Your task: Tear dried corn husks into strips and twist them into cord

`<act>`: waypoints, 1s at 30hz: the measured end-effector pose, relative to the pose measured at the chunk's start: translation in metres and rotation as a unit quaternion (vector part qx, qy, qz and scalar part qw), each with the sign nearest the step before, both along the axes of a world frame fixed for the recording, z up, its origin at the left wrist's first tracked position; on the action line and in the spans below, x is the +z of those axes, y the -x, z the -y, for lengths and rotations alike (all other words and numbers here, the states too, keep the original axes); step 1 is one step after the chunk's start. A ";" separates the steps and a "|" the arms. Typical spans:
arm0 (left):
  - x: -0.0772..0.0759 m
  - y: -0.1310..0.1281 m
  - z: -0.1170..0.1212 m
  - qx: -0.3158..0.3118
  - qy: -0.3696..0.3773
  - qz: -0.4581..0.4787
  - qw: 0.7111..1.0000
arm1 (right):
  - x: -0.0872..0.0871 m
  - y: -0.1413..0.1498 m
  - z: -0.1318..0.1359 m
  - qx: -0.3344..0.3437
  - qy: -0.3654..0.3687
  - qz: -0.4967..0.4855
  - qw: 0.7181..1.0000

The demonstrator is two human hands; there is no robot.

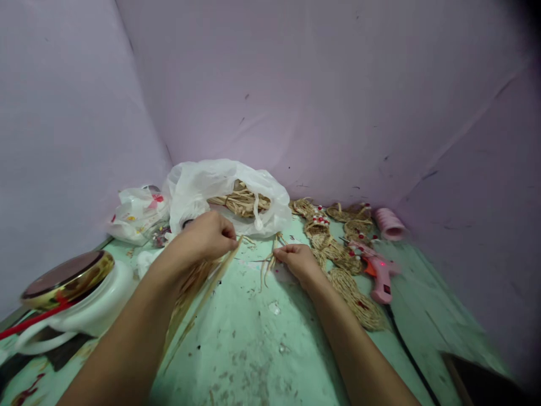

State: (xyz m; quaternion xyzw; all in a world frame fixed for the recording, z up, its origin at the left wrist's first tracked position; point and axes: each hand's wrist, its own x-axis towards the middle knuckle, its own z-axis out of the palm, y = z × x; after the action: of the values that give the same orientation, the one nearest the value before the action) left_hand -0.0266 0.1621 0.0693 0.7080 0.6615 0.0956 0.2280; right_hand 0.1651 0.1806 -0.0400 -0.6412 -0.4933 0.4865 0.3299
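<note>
My left hand (214,235) is closed in a pinch on long dried straw strands (226,264), which trail down toward me beside and under the forearm. To its right, my right hand (298,260) pinches a small knot of thin straw ends (269,264) between thumb and fingertips. The two hands are apart, both just above the green tabletop (249,316). Behind them lies a white plastic bag (198,180), its mouth showing a bundle of dried straw (243,200). The fingers hide where exactly the strands are gripped.
Braided straw pieces (355,299) with red and white beads lie on the right. A pink glue gun (382,276) with a black cord rests beside them, near a pink thread spool (389,224). On the left stand a white pot (101,296) and a small plastic bag (137,214).
</note>
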 end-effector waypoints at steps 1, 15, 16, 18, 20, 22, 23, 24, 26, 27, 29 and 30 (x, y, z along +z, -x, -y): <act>-0.005 -0.007 -0.001 -0.013 -0.005 0.037 0.999 | 0.001 0.000 0.001 -0.001 0.000 -0.004 1.000; -0.083 -0.063 -0.019 0.102 0.063 0.200 0.972 | 0.002 -0.001 -0.001 -0.001 -0.001 -0.048 0.999; -0.081 -0.063 -0.018 0.110 0.085 0.217 0.966 | 0.001 -0.001 -0.001 0.000 -0.002 -0.048 0.999; -0.077 -0.065 -0.016 0.124 0.120 0.255 0.951 | 0.000 -0.001 -0.001 0.003 -0.007 -0.047 0.999; -0.074 -0.067 -0.015 0.132 0.142 0.285 0.939 | -0.001 -0.001 -0.002 0.005 -0.009 -0.048 0.999; -0.073 -0.069 -0.015 0.134 0.153 0.306 0.930 | -0.001 -0.001 -0.002 0.003 -0.005 -0.055 0.998; -0.074 -0.070 -0.015 0.135 0.156 0.315 0.926 | -0.001 -0.002 -0.002 0.000 -0.002 -0.058 0.998; -0.074 -0.070 -0.015 0.138 0.156 0.321 0.924 | -0.002 -0.002 -0.002 0.000 0.001 -0.063 0.998; -0.077 -0.071 -0.016 0.145 0.151 0.328 0.921 | -0.002 -0.002 -0.002 0.000 -0.001 -0.070 0.998; -0.078 -0.071 -0.017 0.146 0.149 0.329 0.921 | -0.002 -0.002 -0.002 0.001 -0.004 -0.072 0.997; -0.080 -0.071 -0.018 0.145 0.145 0.328 0.922 | -0.003 -0.002 -0.003 0.002 -0.007 -0.075 0.997; -0.081 -0.071 -0.019 0.144 0.145 0.326 0.923 | -0.004 -0.002 -0.003 0.003 -0.008 -0.075 0.997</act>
State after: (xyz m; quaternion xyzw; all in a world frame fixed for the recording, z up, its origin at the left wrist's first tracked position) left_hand 0.0441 0.1813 -0.0112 0.4941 0.6522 0.2559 0.5148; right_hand 0.1669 0.1833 -0.0437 -0.5987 -0.4726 0.5307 0.3695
